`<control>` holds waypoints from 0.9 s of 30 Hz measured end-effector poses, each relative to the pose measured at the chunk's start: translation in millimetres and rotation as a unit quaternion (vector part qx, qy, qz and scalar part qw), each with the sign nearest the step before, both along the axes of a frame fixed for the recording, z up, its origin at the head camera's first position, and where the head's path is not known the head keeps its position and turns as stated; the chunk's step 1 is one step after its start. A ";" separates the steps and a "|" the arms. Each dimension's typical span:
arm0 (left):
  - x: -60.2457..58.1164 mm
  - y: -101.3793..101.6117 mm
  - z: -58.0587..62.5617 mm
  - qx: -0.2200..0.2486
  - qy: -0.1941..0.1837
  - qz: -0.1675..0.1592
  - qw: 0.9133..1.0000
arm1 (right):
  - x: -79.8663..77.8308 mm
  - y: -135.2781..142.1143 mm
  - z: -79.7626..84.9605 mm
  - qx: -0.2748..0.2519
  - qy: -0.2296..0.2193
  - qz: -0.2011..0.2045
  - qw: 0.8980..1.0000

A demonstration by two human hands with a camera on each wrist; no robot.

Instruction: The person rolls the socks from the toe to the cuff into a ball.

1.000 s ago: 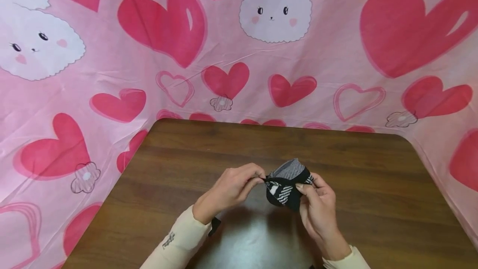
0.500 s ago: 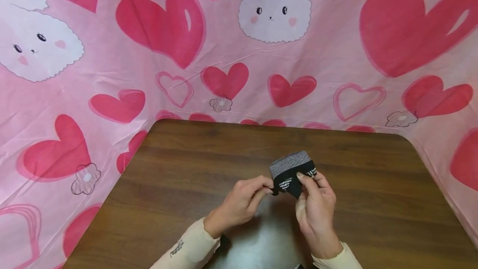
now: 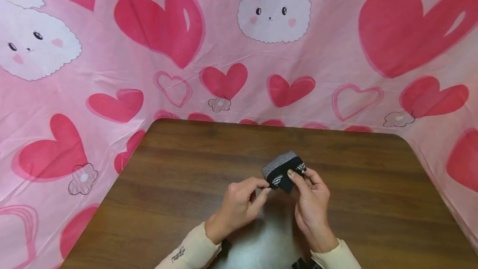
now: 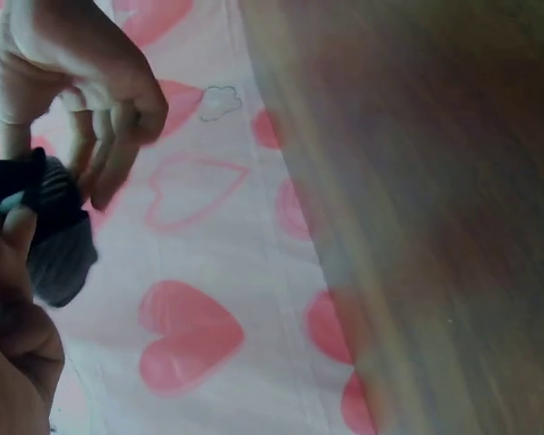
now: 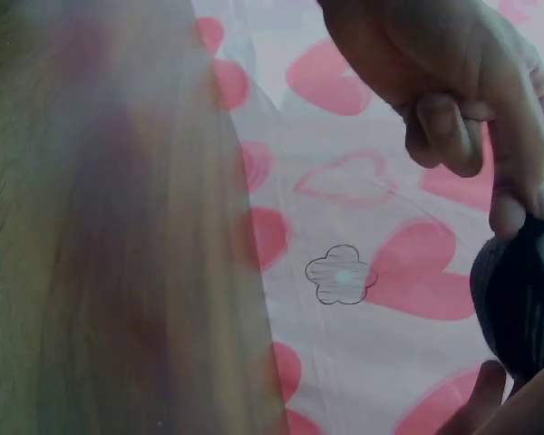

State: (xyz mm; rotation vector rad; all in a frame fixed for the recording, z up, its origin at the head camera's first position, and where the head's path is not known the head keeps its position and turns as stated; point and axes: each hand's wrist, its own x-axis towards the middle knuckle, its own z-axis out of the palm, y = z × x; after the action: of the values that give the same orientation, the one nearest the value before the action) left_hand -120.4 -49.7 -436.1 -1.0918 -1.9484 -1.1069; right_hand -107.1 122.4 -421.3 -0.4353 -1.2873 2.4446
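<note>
A small folded sock (image 3: 279, 166), black with white marks and a grey knit band, is held up over the table. My left hand (image 3: 239, 204) pinches its lower left corner between thumb and forefinger. My right hand (image 3: 313, 209) grips the right side, thumb on the near face and fingers behind it. In the left wrist view the sock (image 4: 62, 258) shows its grey part at the left edge, with fingers on two sides. Only part of the dark sock (image 5: 517, 290) appears at the right edge of the right wrist view.
The brown wood-grain table (image 3: 179, 165) has rounded far corners. Behind and beside it hangs a pink cloth (image 3: 224, 49) printed with hearts and rabbits. A small black object (image 3: 298, 264) shows by the right cuff at the bottom edge.
The sock's mouth, spread wide a second ago, now lies flat with the grey band on top. Over the last half second both hands and the sock have shifted slightly left.
</note>
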 end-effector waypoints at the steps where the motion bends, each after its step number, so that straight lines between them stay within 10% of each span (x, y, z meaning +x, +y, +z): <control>1: 0.0 -0.3 2.1 -0.009 0.002 -0.002 1.000 | -0.1 0.4 -1.1 -0.005 0.004 0.003 1.000; 5: -4.4 -7.5 14.6 -0.004 -0.039 -0.026 0.999 | 1.2 3.7 -5.1 -0.001 0.026 0.012 1.000; 9: -14.4 -16.1 27.6 0.056 -0.199 -0.057 0.977 | 4.8 7.8 -5.9 0.049 0.068 0.042 0.996; 11: -19.9 -16.8 32.8 0.067 -0.309 -0.094 0.944 | 6.9 9.1 -6.3 0.078 0.089 0.070 0.991; 14: -27.3 -14.8 38.6 0.056 -0.456 -0.175 0.871 | 9.8 10.0 -7.1 0.116 0.108 0.108 0.981; 17: -31.8 -13.1 40.4 0.055 -0.535 -0.251 0.805 | 11.4 13.3 -8.9 0.149 0.126 0.146 0.970; 19: -32.9 -13.5 40.0 0.058 -0.558 -0.274 0.781 | 11.2 19.1 -10.0 0.155 0.154 0.190 0.957; 24: -33.2 -15.8 39.3 0.043 -0.559 -0.280 0.779 | 6.3 39.7 -11.9 0.121 0.212 0.315 0.917; 27: -33.3 -16.6 39.2 0.032 -0.555 -0.292 0.778 | 2.9 48.0 -12.1 0.164 0.222 0.325 0.905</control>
State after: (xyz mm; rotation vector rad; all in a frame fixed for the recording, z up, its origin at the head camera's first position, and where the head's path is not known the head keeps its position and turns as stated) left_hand -153.7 -66.3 -396.9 -1.1375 -2.3756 -2.5902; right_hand -104.2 170.3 -433.4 0.7141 -1.7679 2.4933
